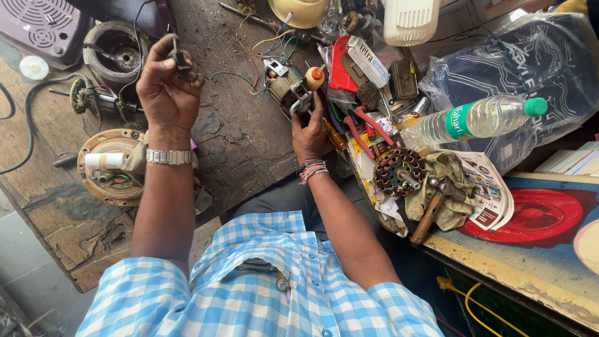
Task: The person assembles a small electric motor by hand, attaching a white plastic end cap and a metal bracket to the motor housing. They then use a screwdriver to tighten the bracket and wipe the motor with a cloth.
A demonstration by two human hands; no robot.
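Head view, worn wooden workbench. Left hand: raised, fingers pinched closed on a small dark switch part with thin wires trailing to the motor. Right hand: fingers wrapped around a small electric motor resting on the bench, an orange-handled screwdriver just beside it. Nearby: red-handled pliers, wound stator, hammer on a rag, clear plastic bottle, round motor housing at left.
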